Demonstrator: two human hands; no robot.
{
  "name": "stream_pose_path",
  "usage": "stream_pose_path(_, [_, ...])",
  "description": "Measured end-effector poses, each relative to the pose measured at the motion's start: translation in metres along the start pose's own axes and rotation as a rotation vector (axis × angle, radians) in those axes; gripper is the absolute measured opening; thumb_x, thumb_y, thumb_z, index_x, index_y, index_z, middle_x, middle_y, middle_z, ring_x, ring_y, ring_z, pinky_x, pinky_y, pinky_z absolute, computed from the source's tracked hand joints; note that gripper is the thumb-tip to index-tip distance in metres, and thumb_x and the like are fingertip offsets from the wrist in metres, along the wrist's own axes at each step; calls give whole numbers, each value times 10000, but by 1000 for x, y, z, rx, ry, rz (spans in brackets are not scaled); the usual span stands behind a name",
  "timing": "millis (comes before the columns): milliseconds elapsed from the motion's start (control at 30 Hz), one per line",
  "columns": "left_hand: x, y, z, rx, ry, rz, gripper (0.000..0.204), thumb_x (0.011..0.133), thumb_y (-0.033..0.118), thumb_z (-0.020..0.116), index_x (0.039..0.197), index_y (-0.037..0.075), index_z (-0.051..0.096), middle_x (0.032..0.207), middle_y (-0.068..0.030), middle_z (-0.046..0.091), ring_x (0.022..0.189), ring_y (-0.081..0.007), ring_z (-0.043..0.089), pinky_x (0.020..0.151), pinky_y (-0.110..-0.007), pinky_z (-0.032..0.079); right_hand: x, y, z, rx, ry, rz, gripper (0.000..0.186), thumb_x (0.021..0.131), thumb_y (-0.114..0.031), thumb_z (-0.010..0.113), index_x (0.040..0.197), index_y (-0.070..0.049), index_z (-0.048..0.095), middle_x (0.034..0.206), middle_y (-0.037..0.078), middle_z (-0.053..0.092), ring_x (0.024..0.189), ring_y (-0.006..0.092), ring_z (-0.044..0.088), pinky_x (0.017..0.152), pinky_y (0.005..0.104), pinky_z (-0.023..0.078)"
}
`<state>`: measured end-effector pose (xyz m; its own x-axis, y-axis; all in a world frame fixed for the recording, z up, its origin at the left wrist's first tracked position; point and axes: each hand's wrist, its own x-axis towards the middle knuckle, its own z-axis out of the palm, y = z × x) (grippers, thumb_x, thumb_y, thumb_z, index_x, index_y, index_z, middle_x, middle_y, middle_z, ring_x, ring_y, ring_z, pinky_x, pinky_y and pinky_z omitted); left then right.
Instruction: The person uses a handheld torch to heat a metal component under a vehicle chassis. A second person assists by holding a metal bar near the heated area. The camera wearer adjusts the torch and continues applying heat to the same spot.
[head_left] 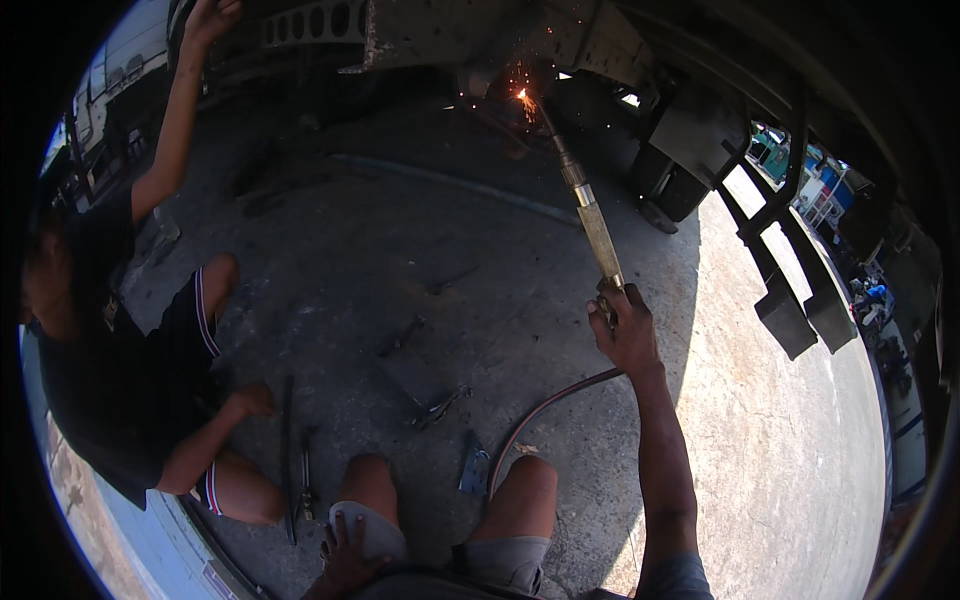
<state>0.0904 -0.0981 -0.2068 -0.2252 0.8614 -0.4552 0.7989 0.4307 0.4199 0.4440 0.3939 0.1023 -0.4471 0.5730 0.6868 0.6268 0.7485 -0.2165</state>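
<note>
A co-worker [110, 340] crouches left of the tools [420, 370] lying on the ground [780, 450].

We cannot see the torch [588, 205] handle inside our right hand [625, 330], our left hand [345, 555] is partly cut by the lower edge, and the floor tools [300, 470] are too dark to identify.

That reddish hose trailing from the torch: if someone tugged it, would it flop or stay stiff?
The hose would probably flop: it curves loosely across the concrete floor from the torch in the right hand. It looks thin, so likely light. Lying slack, it should drag rather than roll.
</note>
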Motion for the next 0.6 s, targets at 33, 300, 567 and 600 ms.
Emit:
stream_pose_path(33, [0,0,1,-1,4,2,1242,821,849,700,1747,201,187,1769,-350,56,1527,-750,127,1115,-860,289,0,0,0,0,-6,6,326,962,-123,766,1259,-85,638,915,174,648,633,287,656,590,425,534])
stream_pose_path(300, [-1,-8,10,-3,58,53,1240,825,827,718,1750,203,178,1763,-364,51,1505,-769,149,1100,-868,296,1,-3,-2,23,3,2,287,970,-155,755,1222,-86,636,918,179,654,636,310,675,594,449,547])
stream_pose_path(567, [0,-1,-1,-22,4,3,1239,832,827,717,1753,217,155,1769,-354,29,1515,-765,117,1106,-865,303,0,-2,-3,28,3,0,304,967,-118,756,1244,-67,643,923,184,662,664,296,680,614,416,544])
stream_pose_path(600, [-1,1,-4,-33,-15,-11,1242,833,830,714,1754,219,148,1771,-350,23,1520,-763,106,1109,-866,300,0,-2,-3,27,4,2,306,966,-119,758,1245,-67,643,925,185,665,664,295,682,614,416,546])
